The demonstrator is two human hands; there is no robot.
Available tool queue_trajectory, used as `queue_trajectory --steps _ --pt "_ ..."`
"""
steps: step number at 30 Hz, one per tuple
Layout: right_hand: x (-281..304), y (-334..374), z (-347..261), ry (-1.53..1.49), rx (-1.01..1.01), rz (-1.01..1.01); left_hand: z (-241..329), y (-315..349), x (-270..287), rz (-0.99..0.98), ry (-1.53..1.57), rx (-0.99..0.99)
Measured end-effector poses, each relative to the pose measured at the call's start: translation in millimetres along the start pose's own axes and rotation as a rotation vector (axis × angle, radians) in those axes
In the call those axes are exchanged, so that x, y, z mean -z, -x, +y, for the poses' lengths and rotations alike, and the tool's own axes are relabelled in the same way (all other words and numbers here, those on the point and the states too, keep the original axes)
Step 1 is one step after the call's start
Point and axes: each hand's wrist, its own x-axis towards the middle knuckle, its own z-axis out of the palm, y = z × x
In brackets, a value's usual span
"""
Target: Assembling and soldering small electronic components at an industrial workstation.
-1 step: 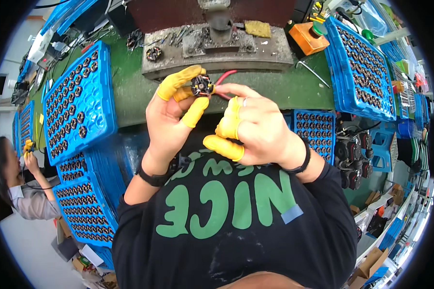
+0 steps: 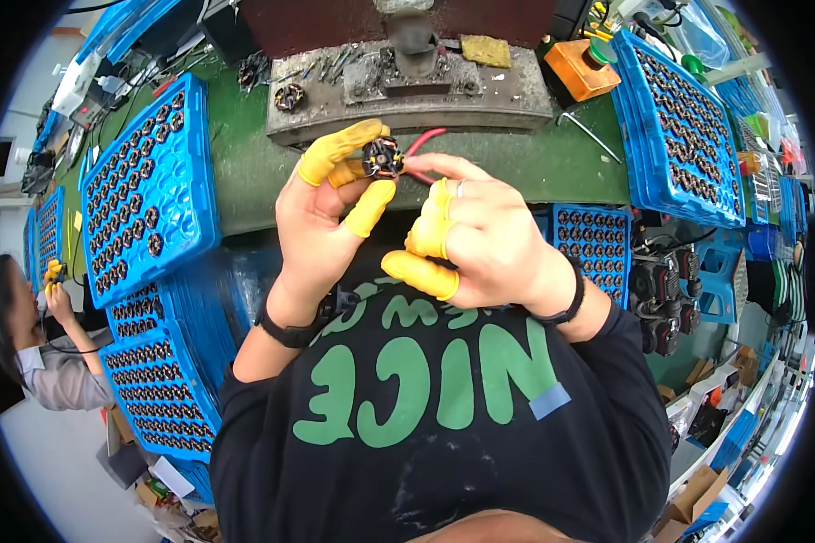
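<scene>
In the head view, the left hand (image 2: 321, 204) pinched a round black-and-copper part (image 2: 383, 159) in yellow-covered fingers over the green bench (image 2: 244, 172). It had barely shifted, suggesting steady handling; the right hand (image 2: 487, 224) curled, index extended to its right, grip unclear.

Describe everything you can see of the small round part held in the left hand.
The small round part looks black, with blocky segments around a central hub and copper-coloured and yellow touches, as of plastic and metal wire. The left hand holds it between yellow-covered thumb and fingers, its face toward the camera, in front of the grey machine base. The right hand has its index fingertip at the part's right edge; whether they touch is unclear.
</scene>
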Motion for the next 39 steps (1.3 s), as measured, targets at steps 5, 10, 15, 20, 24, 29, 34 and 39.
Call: queue_trajectory --steps 5,10,15,20,24,29,34,39 --pt "2.1 1.3 -0.1 0.078 -0.009 -0.073 -4.2 0.8 -4.7 -0.003 -0.061 -0.065" --pt "1.2 5.4 -2.8 0.155 -0.012 -0.133 -5.3 3.1 -3.0 -0.043 -0.217 -0.141" --pt "5.7 -0.1 -2.7 0.167 0.062 -0.192 -3.3 4.3 -2.5 -0.011 0.011 -0.035" --pt "1.9 -4.4 -4.3 0.066 0.063 0.027 -9.0 0.1 2.8 0.000 0.212 -0.116" --pt "-2.4 -7.2 -5.8 0.087 0.055 -0.009 -13.9 0.1 3.0 0.034 0.083 -0.209" --pt "-10.9 -6.0 -4.3 0.103 0.043 -0.028 -17.1 3.8 2.5 0.117 -0.213 -0.260" --pt "-16.8 -11.4 -5.3 0.096 0.050 -0.050 -13.5 4.1 5.7 0.162 -0.445 -0.422" --pt "-23.0 -14.5 -7.6 0.094 0.047 -0.014 -15.1 4.1 10.6 0.177 -0.620 -0.538"
